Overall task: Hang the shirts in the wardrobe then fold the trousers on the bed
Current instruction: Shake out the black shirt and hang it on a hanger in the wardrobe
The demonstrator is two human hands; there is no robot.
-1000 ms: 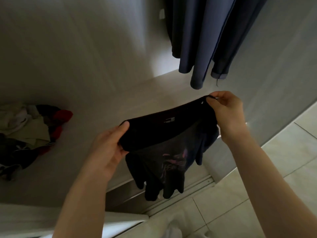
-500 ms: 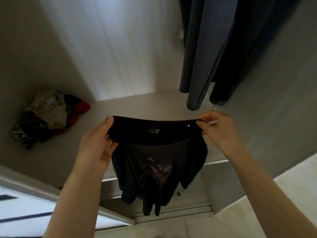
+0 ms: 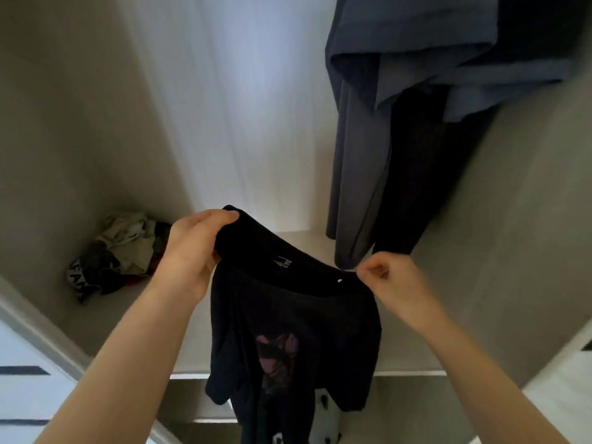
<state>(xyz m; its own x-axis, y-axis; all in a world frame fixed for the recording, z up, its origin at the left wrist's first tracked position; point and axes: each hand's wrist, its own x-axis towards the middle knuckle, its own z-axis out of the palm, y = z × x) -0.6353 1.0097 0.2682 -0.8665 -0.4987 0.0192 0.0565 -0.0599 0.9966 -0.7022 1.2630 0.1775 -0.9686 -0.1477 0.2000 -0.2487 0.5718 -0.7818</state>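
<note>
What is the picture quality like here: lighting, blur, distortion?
Head view: the back panel is brightly lit and the side walls are dim. Head view: the black shirt is underexposed, folds lost, only a faint pink print showing. Head view: the wide-angle lens splays those walls outward. Head view: the clothes pile is slightly soft; left hand and right hand read clearly.

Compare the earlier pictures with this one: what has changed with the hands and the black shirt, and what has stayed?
The left hand has lifted its end of the black shirt, so the held edge, once sloping up towards the right hand, now slopes up to the left. Nothing was let go: both hands still grip it. The clothes pile and hanging grey garments stayed.
</note>
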